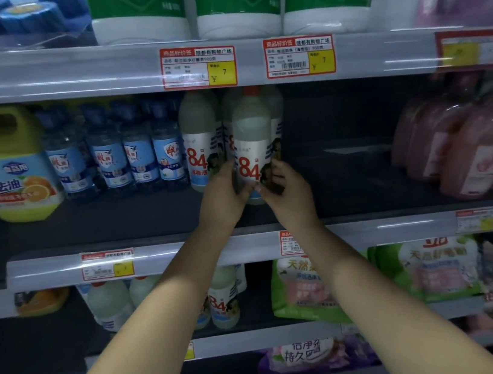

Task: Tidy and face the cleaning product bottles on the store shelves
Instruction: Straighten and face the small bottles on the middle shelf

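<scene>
Head view: fingers [274, 171] of both hands curled round lower body of white "84" bottle [253, 144]. Left hand [224, 196] and right hand [287, 193] gripped it from either side. Bottle stood upright on middle shelf [247, 245], label forward, ahead of matching bottles [200, 139]. Step judged: facing this bottle. Next likely: align with row, release.

1. Two bare forearms run up from the bottom edge, with no sleeves on the parts that show.
2. The left hand [222, 201] and right hand [287, 195] wear no gloves.
3. No watch, bracelet or ring shows on wrists or fingers.
</scene>
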The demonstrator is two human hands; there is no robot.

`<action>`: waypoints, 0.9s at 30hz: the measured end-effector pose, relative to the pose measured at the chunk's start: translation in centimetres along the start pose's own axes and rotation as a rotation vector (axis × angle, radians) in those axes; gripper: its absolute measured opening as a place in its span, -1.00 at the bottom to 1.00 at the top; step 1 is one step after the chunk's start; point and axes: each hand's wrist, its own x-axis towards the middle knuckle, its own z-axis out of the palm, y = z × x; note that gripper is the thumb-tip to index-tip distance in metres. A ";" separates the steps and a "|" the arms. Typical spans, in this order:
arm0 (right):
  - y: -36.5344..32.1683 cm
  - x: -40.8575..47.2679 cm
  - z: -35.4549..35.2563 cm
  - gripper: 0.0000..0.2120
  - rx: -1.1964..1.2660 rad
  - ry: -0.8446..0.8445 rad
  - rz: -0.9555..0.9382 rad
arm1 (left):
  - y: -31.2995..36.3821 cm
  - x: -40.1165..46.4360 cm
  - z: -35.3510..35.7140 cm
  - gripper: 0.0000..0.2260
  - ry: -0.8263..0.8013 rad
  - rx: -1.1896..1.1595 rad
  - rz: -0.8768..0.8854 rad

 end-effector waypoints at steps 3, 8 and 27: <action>0.2 0.1 0.0 -0.46 -0.083 0.024 -0.015 | 0.0 -0.6 0.5 -0.71 0.118 0.157 -0.030; 0.6 -0.1 0.3 -0.57 -0.138 0.032 -0.033 | 0.4 -1.4 0.5 -0.81 0.167 0.197 0.154; 0.7 0.7 0.2 -0.64 -0.372 -0.271 -0.062 | -0.4 -0.8 0.8 -0.83 0.051 0.286 0.179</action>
